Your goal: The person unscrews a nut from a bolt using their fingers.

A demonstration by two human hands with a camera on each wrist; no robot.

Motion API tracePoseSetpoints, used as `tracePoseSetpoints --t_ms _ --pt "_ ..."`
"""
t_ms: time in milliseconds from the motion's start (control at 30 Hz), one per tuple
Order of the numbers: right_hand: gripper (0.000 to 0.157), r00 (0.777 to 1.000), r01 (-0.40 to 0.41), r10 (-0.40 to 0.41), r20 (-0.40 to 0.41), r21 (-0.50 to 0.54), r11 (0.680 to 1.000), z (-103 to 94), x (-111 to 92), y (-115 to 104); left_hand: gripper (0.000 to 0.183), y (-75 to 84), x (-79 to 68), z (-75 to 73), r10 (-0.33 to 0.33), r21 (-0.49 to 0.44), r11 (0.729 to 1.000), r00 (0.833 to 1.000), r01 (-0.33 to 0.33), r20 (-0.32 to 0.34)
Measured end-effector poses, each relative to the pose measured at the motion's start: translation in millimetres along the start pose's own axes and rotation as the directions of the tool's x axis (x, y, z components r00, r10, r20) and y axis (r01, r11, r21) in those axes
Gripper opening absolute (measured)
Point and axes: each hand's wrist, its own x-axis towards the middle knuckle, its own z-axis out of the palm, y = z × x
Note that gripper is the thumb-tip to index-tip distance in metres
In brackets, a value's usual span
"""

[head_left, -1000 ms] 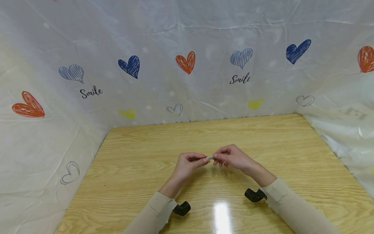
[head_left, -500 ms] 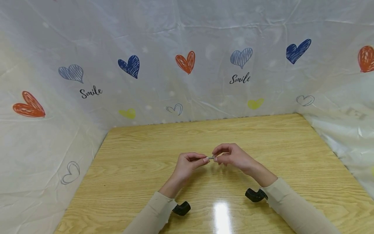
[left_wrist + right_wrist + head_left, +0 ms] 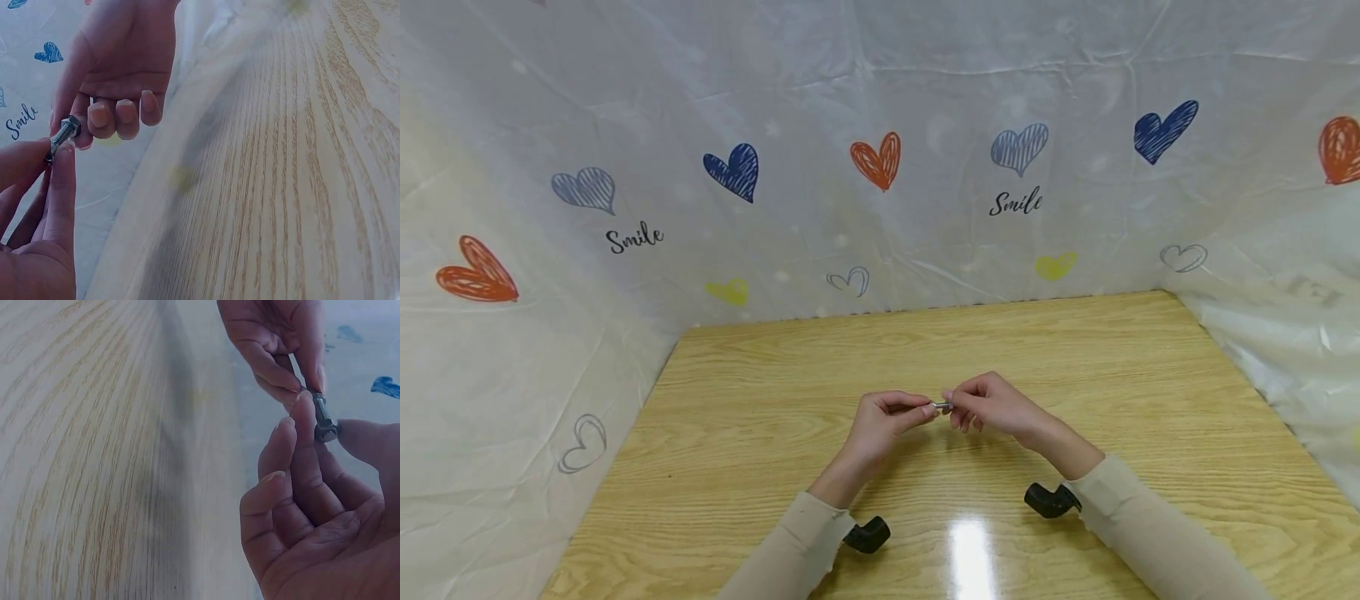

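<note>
In the head view a small silver bolt (image 3: 942, 406) is held level between my two hands, above the table. My left hand (image 3: 880, 423) pinches one end of it between thumb and fingers. In the left wrist view the bolt's threaded shank (image 3: 61, 134) runs from those fingertips to a hexagonal end. My right hand (image 3: 998, 408) has its thumb and forefinger at that hexagonal end (image 3: 326, 432), the thumb tip against its side. The right hand's other fingers (image 3: 265, 500) curl loosely below. The end inside the left fingertips is mostly hidden.
A wood-grain table (image 3: 775, 467) spreads under both hands. White sheeting (image 3: 925, 100) printed with hearts and "Smile" rises behind it and at both sides. A black wrist device (image 3: 867, 535) sits at the left cuff, another black device (image 3: 1051, 500) at the right.
The right fingers spread at the bolt's end half a second ago and now close on it again, the hand slightly further left. The left hand stays still with the bolt.
</note>
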Motion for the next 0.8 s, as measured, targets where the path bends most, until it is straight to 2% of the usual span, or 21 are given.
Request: tracePoseSetpoints --t_ms 300,400,600,800 --pt "0.024 0.999 0.051 -0.051 0.000 -0.004 0.999 -2.7 0 2 0.023 -0.6 -0.3 -0.9 -0.007 -0.008 1.000 1.000 0.007 -0.002" --pt "0.020 0.998 0.064 -0.064 -0.004 0.002 0.998 -2.9 0 2 0.025 -0.9 0.1 -1.1 -0.008 -0.001 1.000 1.000 0.008 -0.001" --pt "0.026 0.998 0.063 -0.063 -0.001 0.026 0.998 -0.9 -6 -9 0.031 -1.2 0.6 -0.8 -0.007 -0.003 1.000 1.000 0.007 0.000" --pt "0.025 1.000 0.013 -0.013 -0.012 0.000 1.000 1.5 -16 -27 0.029 -2.4 1.9 -0.9 -0.028 -0.008 1.000 1.000 0.028 0.001"
